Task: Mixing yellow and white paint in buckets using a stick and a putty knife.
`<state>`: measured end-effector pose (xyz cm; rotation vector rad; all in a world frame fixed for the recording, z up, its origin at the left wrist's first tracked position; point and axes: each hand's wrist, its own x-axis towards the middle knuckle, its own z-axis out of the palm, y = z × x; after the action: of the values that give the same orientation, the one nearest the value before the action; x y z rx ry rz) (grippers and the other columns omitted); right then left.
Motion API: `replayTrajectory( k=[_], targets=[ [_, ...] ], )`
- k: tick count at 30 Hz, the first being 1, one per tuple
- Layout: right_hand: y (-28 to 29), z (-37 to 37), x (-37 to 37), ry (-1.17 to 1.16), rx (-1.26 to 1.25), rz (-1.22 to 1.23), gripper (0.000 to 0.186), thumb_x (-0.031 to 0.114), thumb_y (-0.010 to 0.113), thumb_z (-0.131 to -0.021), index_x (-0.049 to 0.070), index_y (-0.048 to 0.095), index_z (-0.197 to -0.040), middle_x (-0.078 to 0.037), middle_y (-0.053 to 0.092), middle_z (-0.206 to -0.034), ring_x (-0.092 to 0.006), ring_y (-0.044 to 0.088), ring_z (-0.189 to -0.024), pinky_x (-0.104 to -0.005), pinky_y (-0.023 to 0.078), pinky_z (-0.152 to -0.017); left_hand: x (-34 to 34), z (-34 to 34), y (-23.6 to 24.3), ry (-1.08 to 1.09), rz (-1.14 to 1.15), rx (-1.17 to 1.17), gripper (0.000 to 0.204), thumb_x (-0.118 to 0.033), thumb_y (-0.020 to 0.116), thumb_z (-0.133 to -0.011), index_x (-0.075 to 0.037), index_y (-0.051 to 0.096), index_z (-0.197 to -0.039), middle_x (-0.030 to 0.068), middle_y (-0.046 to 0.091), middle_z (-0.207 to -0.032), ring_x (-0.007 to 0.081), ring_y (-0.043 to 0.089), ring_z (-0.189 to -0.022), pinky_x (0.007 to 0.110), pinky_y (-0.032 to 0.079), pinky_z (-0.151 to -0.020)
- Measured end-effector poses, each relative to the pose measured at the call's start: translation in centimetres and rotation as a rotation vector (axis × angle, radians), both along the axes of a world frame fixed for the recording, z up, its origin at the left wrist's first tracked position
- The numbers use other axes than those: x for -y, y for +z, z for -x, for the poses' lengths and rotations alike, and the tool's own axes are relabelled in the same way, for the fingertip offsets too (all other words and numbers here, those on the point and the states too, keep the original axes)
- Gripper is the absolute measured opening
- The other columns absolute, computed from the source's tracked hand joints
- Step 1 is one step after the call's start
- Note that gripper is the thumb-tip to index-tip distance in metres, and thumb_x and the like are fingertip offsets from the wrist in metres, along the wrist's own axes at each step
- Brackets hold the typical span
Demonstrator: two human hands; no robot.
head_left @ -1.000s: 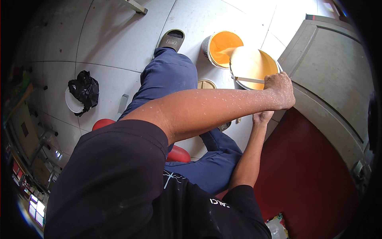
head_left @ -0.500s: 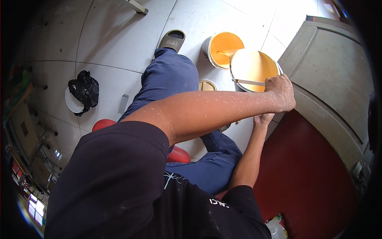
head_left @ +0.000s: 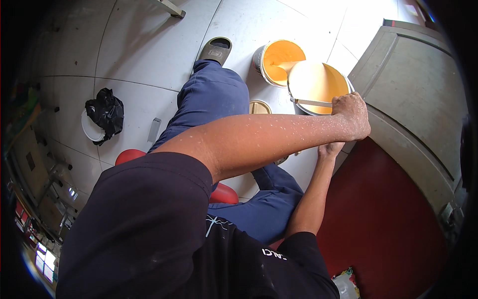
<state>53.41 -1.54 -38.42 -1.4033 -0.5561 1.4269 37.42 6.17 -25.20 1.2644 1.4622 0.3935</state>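
From where I watch, my left forearm (head_left: pixel 269 139) crosses over the right hand (head_left: pixel 330 148), so I cannot tell what its fingers touch. The left hand (head_left: pixel 352 115) covers the near end of the stir stick (head_left: pixel 311 102), and the grip itself is hidden. The near rim of the pale bucket (head_left: pixel 313 79) sits behind that hand. My right foot is out of sight under the leg. The small round lid (head_left: pixel 260 106) is partly covered by the forearm. Shelves at the lower left edge are too blurred to read.
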Motion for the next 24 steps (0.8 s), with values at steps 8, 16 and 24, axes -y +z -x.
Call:
replayTrajectory(
  k=[8, 16, 24],
  targets=[
    [0.2, -0.4, -0.1, -0.004, 0.016, -0.002, 0.047, 0.028, 0.054, -0.089, 0.003, 0.040, -0.126, -0.012, 0.053, -0.118, -0.0261, 0.055, -0.105, -0.0411, 0.049, -0.089, -0.1, -0.4, -0.2, 0.015, 0.008, -0.004, 0.050, -0.022, 0.069, -0.070, 0.005, 0.052, -0.109, 0.0164, 0.061, -0.106, 0.0225, 0.061, -0.100, 0.031, 0.043, -0.085],
    [0.9, -0.2, -0.4, -0.040, 0.041, 0.013, 0.046, 0.026, 0.051, -0.090, 0.002, 0.039, -0.127, -0.014, 0.052, -0.120, -0.0272, 0.055, -0.106, -0.0416, 0.049, -0.090, -0.3, -0.3, 0.0, 0.036, 0.027, 0.008, 0.053, -0.023, 0.069, -0.070, 0.006, 0.051, -0.111, 0.0162, 0.061, -0.106, 0.0229, 0.060, -0.101, 0.031, 0.042, -0.086],
    [0.7, -0.7, -0.4, -0.059, 0.055, 0.019, 0.044, 0.021, 0.053, -0.087, 0.000, 0.041, -0.124, -0.014, 0.054, -0.116, -0.0268, 0.057, -0.103, -0.0402, 0.050, -0.087, -0.5, -0.2, -0.1, 0.037, 0.048, 0.007, 0.055, -0.022, 0.070, -0.069, 0.006, 0.049, -0.112, 0.0171, 0.060, -0.107, 0.0236, 0.060, -0.101, 0.032, 0.042, -0.086]
  ],
)
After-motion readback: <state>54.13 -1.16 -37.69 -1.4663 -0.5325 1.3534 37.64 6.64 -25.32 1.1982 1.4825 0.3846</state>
